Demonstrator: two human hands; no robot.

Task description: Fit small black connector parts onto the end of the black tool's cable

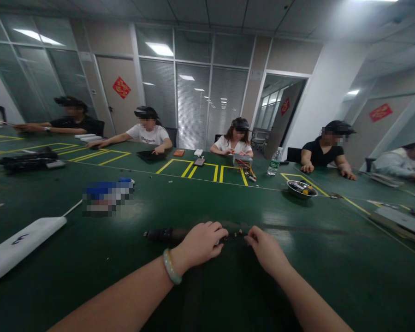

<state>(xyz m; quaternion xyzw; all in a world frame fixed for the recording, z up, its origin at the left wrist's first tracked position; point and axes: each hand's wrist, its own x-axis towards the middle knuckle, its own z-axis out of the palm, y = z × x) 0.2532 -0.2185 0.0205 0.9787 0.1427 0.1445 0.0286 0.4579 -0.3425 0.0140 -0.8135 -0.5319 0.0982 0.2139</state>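
A long, dark, tube-shaped device [169, 234] lies across the green table in front of me, its narrow tip pointing left. Over its middle is my left hand [204, 242], fingers curled round it, with a jade-coloured bangle on the wrist. Small shiny bits show along the dark body between my two hands. At its right end is my right hand [263, 246], with thumb and fingers pinched together. Whatever lies between those fingertips is too small to make out.
A white power-bank-like box [24, 246] with a cable lies left, near a blurred blue-and-white packet [107, 196]. Right of centre stand a metal bowl [301, 190] of small parts and a water bottle [275, 161]. Several people with head-worn devices sit opposite, behind yellow-taped outlines.
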